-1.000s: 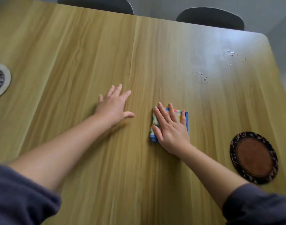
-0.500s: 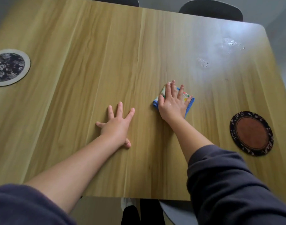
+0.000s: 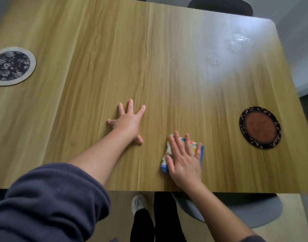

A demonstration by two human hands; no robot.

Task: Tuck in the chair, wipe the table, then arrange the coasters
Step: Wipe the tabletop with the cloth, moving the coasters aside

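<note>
At the bottom of the frame, a grey chair (image 3: 246, 212) has its seat partly under the near edge of the table (image 3: 79, 119), so the tucking-in step looks done.

Just above that edge, in the lower middle of the frame, the right hand (image 3: 183, 161) lies flat on a folded, colourful cloth (image 3: 193, 146). Its grip is apart, with the fingers straight and pressing down rather than clasping. Half a second ago this hand and the cloth were further up the table, near the middle of the frame. They have since been drawn back toward the person, which I take to be the return stroke of a wipe.

To the left and slightly higher, the left hand (image 3: 128, 122) stays splayed on the bare wood. Its grip is also apart and holds nothing (it is probably bracing the lean).

Further out, a brown coaster (image 3: 260, 127) sits at mid-right. A floral coaster (image 3: 11, 66) sits at the left edge, well apart from the other and not yet arranged.

In the upper right, water droplets (image 3: 240, 39) still glint in the glare, far from the cloth. Wiping therefore seems unfinished, and a longer reach toward that corner will likely be needed before the coasters.

At the top, a dark chair (image 3: 219, 6) stands beyond the far edge.
</note>
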